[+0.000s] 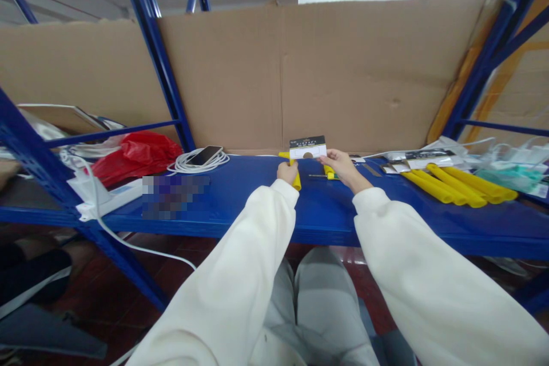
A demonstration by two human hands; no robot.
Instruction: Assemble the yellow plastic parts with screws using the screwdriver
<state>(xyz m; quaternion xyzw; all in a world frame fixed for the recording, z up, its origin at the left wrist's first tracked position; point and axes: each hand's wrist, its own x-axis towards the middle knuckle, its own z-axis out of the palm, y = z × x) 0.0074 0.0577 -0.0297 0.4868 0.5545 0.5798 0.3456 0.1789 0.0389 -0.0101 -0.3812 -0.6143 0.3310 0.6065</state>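
Observation:
My left hand (286,173) is closed around a yellow plastic piece (297,180) whose lower end sticks out below the fingers. In my right hand (341,167), thumb and fingers pinch the right edge of a black-and-white printed card (307,147). The card is held up just above my left hand and covers part of the yellow piece. Another yellow piece (329,172) lies on the blue shelf beneath my right hand. Beside it is a thin dark rod (317,176), too small to name.
Several yellow tubes (454,186) lie at the right near packaged cards (429,155). On the left are a phone (206,155) on a coiled white cable (184,166), a red plastic bag (135,154) and a white power strip (122,197). Cardboard (364,68) walls the back of the blue shelf (249,206).

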